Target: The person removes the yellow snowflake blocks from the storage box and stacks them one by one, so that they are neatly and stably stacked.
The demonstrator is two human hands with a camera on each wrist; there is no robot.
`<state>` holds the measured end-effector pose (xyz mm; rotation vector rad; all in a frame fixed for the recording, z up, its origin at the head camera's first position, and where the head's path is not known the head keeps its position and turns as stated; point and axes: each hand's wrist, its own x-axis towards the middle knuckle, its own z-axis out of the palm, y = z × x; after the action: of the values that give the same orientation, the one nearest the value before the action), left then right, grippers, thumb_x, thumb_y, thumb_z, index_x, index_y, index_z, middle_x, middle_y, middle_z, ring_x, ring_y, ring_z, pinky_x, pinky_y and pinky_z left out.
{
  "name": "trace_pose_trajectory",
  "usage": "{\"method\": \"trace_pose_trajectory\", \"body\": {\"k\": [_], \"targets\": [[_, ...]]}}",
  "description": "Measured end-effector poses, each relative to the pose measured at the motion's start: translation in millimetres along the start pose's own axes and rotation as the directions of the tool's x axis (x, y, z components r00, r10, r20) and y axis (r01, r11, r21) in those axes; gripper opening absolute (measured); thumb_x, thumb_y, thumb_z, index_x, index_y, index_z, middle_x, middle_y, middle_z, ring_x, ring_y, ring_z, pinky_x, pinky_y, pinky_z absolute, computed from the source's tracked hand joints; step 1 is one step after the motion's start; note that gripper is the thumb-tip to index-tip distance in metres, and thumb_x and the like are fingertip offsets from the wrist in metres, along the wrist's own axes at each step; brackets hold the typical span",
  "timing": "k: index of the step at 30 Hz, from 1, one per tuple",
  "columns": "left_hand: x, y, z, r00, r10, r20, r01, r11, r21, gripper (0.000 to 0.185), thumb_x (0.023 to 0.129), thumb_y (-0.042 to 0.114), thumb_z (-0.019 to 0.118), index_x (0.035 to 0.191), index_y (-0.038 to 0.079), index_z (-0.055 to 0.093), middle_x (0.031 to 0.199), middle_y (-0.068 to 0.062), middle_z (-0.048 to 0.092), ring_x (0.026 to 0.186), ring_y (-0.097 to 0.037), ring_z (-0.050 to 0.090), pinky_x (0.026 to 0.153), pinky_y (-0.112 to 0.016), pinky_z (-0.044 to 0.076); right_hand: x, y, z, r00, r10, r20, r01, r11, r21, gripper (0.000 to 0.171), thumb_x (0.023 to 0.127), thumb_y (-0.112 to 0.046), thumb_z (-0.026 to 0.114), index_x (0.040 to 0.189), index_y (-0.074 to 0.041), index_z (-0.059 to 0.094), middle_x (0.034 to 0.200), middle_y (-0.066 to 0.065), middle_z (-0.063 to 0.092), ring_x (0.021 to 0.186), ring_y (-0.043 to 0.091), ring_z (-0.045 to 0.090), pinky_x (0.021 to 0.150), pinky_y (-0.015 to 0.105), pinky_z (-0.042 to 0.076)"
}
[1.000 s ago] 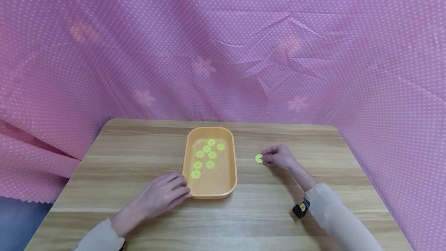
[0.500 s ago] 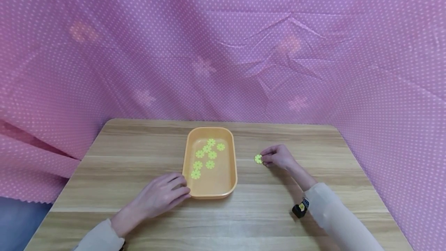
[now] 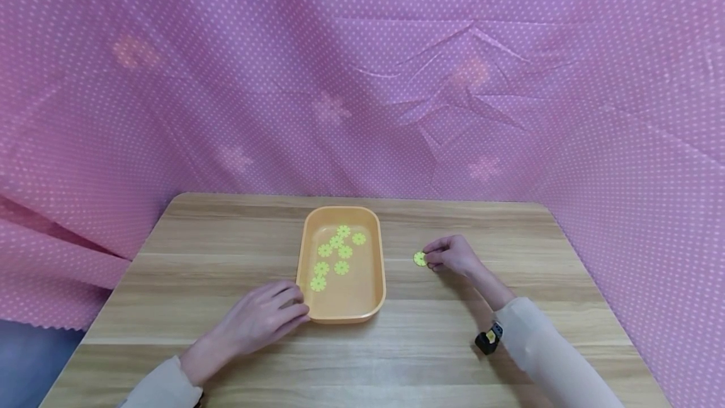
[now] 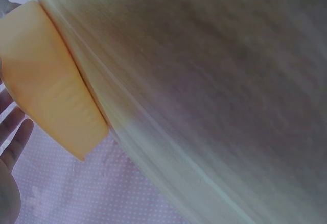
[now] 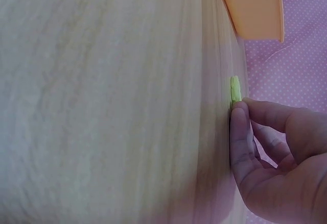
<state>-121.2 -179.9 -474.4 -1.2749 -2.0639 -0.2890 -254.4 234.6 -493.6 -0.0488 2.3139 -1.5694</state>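
Note:
In the head view, my right hand (image 3: 453, 255) pinches a yellow-green toy snowflake disc (image 3: 419, 259) by its edge, right of the tray. Edge-on in the right wrist view, the same disc (image 5: 235, 89) sits between thumb and fingertips, close over the wood. Several matching discs (image 3: 342, 267) lie inside an orange plastic tray (image 3: 381, 269), some overlapping. My left hand (image 3: 263, 317) rests at the tray's near left corner, fingertips right at the rim. The left wrist view shows its fingers (image 4: 18, 137) loosely extended beside the tray's outer wall (image 4: 56, 86).
The tray stands on a wood-grain table (image 3: 436, 357) with rounded far corners. A pink polka-dot cloth (image 3: 362, 80) hangs behind the table and along both sides. A black device (image 3: 488, 339) is strapped at the right wrist.
The disc in my right hand has shifted very slightly to the left since a second ago. My left hand, the tray and the discs in it have stayed in place.

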Motion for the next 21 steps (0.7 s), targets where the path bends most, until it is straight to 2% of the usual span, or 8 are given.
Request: {"method": "trace_pose_trajectory", "body": {"k": [10,17,21], "targets": [[-0.2,-0.1,0.4,1.0,0.0,0.014,0.0,1.0,0.006,0.017,0.093,0.03,0.062,0.09,0.017,0.072,0.092,0.001,0.067,0.092,-0.018,0.065,0.081,-0.035,0.059,-0.2,0.8,-1.6,1.0,0.01,0.002,-0.01,1.0,0.017,0.031,0.085,0.0,0.069,0.111,0.014,0.062,0.093,0.02,0.074,0.07,0.014,0.071,0.068,0.028,0.062],[-0.5,0.7,-0.3,1.0,-0.008,0.03,0.008,1.0,0.006,0.014,0.088,0.029,0.068,0.09,0.017,0.073,0.092,0.002,0.067,0.091,-0.018,0.065,0.08,-0.033,0.059,-6.5,-8.0,-5.6,1.0,0.017,0.012,-0.018,0.999,0.039,0.032,0.089,-0.005,0.066,0.116,0.012,0.061,0.102,0.025,0.071,0.077,0.021,0.072,0.076,0.035,0.062],[-1.0,0.6,-0.2,0.999,-0.009,0.03,0.008,1.0,0.01,0.014,0.086,0.029,0.069,0.09,0.017,0.073,0.093,0.002,0.067,0.092,-0.018,0.065,0.08,-0.033,0.059,-7.6,-14.1,-9.4,1.0,0.007,0.005,-0.007,0.999,0.04,0.037,0.088,-0.01,0.068,0.118,0.01,0.06,0.105,0.024,0.07,0.08,0.023,0.072,0.078,0.036,0.062]]}}
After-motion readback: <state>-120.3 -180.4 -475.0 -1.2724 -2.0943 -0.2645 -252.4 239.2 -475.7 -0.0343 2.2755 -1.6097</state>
